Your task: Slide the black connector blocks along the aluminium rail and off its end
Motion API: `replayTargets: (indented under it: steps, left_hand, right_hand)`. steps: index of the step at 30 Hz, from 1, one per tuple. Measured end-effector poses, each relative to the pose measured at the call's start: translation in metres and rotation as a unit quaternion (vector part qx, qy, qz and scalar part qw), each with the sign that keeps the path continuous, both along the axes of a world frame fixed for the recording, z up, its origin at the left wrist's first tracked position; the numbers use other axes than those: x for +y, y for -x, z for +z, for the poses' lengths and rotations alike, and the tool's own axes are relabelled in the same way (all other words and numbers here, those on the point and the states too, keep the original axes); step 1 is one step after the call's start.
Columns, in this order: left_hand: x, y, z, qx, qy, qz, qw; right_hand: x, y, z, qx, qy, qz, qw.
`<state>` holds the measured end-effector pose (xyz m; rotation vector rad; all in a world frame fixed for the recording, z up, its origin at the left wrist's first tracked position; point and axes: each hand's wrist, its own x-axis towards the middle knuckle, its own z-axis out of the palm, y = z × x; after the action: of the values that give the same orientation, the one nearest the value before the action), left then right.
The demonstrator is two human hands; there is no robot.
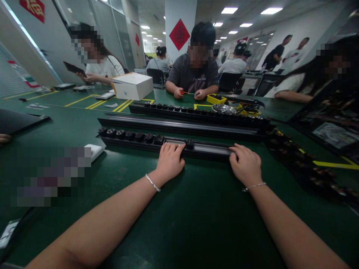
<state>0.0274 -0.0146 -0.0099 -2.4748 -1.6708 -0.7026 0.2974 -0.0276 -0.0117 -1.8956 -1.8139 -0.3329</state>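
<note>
A long black rail [209, 150] with an open channel lies crosswise in front of me. Several small black knobbed modules [139, 137] stand in a row along its left part, and a single one [190, 144] sits further right, apart from them. My left hand [171, 161] grips the rail's front wall, fingers over the channel and thumb on the near side; its index fingertip is close to the lone module. At the right end, my right hand [246, 164] is closed round the rail with bent fingers. What lies under the fingertips is hidden.
Behind lie a second black rail [179, 124] and a third rail [196, 113] full of modules. More dark modules [314, 164] line the right. A white box [133, 86], a metal dish [223, 109] and a yellow tray [215, 99] stand further back. A person opposite holds a screwdriver [185, 93].
</note>
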Motion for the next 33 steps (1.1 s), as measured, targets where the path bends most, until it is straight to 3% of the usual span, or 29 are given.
replayTargets:
  steps: [6, 11, 22, 33]
  left_hand:
    - [0.001, 0.000, -0.001, 0.005, 0.001, 0.001, 1.000]
    - [0.001, -0.001, -0.002, 0.013, -0.007, 0.001, 1.000]
    - [0.000, -0.001, -0.004, 0.019, -0.020, -0.003, 1.000]
    - [-0.001, -0.001, -0.005, 0.043, -0.037, 0.004, 0.998]
  right_hand:
    - [-0.002, 0.012, 0.002, 0.000, -0.011, 0.086, 0.996]
    - [-0.008, 0.033, 0.009, -0.034, 0.033, 0.145, 0.988]
    - [-0.004, 0.079, 0.011, -0.036, 0.073, 0.172, 0.982]
    - [-0.001, 0.078, 0.002, -0.076, 0.046, 0.180, 0.980]
